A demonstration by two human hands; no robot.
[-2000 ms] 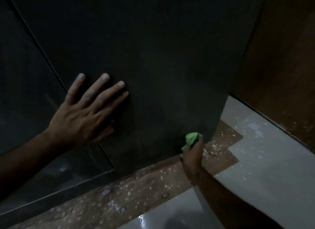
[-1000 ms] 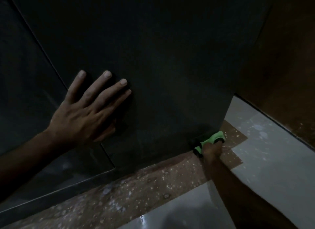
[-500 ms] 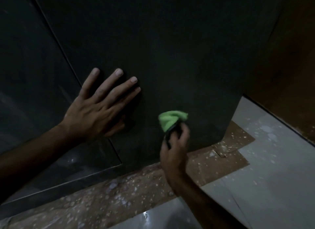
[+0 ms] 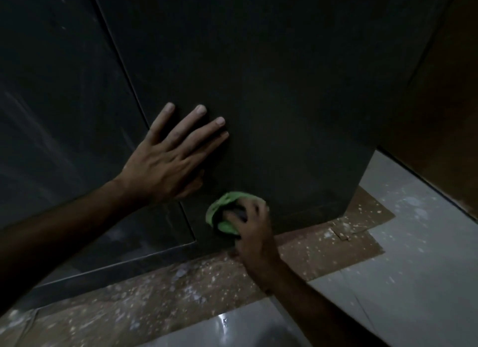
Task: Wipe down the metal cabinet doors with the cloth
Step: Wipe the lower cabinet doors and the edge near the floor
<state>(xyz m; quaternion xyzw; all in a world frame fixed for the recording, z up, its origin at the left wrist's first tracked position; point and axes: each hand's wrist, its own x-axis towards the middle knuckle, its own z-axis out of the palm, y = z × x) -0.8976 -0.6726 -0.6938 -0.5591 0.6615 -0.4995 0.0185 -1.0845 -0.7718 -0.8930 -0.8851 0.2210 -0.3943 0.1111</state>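
The dark metal door point(image 4: 271, 88) fills most of the view, running down to a lower edge just above the floor. Left of the door, across a thin vertical seam, stands a second dark panel point(image 4: 51, 114) with faint streaks on it, and below that a narrow dark ledge runs along its foot. Beneath the door lies a brown strip point(image 4: 181, 282) of floor, speckled with pale spots, and beyond the strip, right of the door's lower corner, are light grey tiles point(image 4: 413, 243), also spotted. A brown wall point(image 4: 452, 114) rises to the right of the door. The left hand point(image 4: 168, 165) lies flat on the door beside the seam, fingers straight and spread, holding nothing, its forearm crossing the left panel. The green cloth point(image 4: 222, 215) is bunched against the door near its lower edge, just below and right of the left hand. The right hand point(image 4: 253, 227) grips the cloth, its fingers curled over the wad, with a dark patch showing between them, and presses it against the door; its forearm crosses the strip and tiles.
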